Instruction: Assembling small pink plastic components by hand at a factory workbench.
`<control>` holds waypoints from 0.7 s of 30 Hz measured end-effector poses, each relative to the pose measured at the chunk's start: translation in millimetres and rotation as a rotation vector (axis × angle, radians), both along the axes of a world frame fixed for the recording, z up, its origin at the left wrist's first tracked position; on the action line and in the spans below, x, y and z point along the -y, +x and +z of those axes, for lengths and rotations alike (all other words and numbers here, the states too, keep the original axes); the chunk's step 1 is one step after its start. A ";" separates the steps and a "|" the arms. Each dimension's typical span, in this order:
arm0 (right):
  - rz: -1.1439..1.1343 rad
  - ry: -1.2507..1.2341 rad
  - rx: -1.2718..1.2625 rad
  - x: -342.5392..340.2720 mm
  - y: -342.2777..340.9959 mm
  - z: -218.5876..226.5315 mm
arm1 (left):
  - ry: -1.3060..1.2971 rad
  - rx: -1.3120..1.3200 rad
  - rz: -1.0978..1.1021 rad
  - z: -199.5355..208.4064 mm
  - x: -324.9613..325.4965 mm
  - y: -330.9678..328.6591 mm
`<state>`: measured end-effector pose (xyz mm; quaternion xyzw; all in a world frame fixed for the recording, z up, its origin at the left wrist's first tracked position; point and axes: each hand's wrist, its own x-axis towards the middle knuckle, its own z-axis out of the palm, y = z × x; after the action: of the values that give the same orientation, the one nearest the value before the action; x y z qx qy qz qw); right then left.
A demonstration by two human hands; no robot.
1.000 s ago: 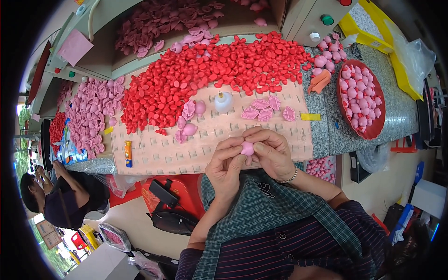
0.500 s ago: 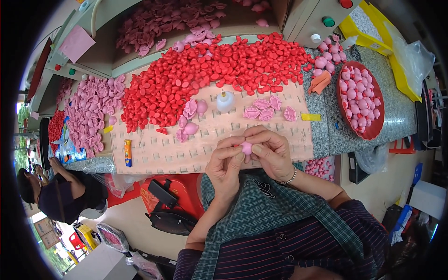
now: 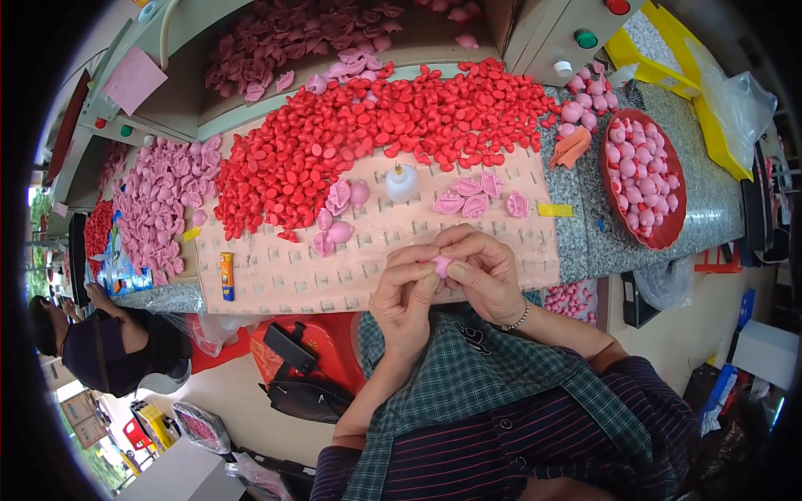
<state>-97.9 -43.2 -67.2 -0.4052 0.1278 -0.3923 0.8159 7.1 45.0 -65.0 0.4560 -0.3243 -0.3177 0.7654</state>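
Close to the worktop's front edge, my left hand (image 3: 404, 294) and my right hand (image 3: 486, 274) meet, both closed. A small rounded pink piece (image 3: 442, 266) is pinched between their thumbs and fingertips; the fingers cover much of it. Just beyond lie several cupped pink shells (image 3: 473, 205). A white squeeze bottle (image 3: 401, 184) with a thin tip stands upright behind them. Left of the bottle are a few pink pieces (image 3: 338, 232), some round, some cupped. A wide heap of small glossy red pieces (image 3: 368, 117) spreads across the back.
A red dish (image 3: 681, 213) of pink-and-red balls stands at right, near yellow bins (image 3: 725, 146) and an orange scrap (image 3: 571, 149). Pink shells (image 3: 154, 188) are piled at left, beyond an orange-and-blue tube (image 3: 227, 275). A person (image 3: 109, 342) sits at far left.
The pink piece has turned slightly between my fingertips, and the red bit that showed beside it is now hidden. My hands stay in nearly the same place.
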 end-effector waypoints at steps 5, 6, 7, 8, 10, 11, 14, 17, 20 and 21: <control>0.014 -0.008 -0.011 0.2 -0.5 0.2 | 0.000 0.006 0.002 -1.1 -1.1 -0.9; 0.015 -0.010 -0.013 0.2 -0.8 -0.7 | 0.010 -0.012 -0.015 -0.8 -1.0 -0.8; 0.013 0.022 0.007 0.0 -1.6 -2.7 | 0.020 -0.030 -0.032 -0.4 -1.0 -0.9; 0.012 0.054 0.028 0.2 -1.7 -3.8 | 0.018 -0.031 -0.029 0.2 -0.6 -1.0; 0.032 0.056 0.015 0.5 -2.8 -4.3 | 0.041 -0.065 -0.029 0.8 0.1 -1.7; 0.048 0.060 0.006 0.3 -3.4 -3.4 | 0.039 -0.064 -0.025 1.4 0.2 -1.5; 0.034 0.042 -0.011 0.0 -2.8 -3.9 | 0.015 -0.044 -0.038 1.5 0.6 -0.7; 0.046 0.036 -0.006 1.2 -2.5 -3.6 | 0.010 -0.087 -0.047 -1.0 0.4 -0.4; 0.037 0.021 -0.018 0.7 -1.9 -4.8 | -0.010 0.031 -0.040 -5.8 1.2 1.9; 0.039 0.021 -0.018 0.9 -2.2 -4.8 | -0.010 0.049 -0.033 -5.7 1.3 2.2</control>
<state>-100.1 -44.2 -72.0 -0.4025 0.1313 -0.3715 0.8263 9.2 43.7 -70.7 0.4545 -0.3520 -0.3176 0.7541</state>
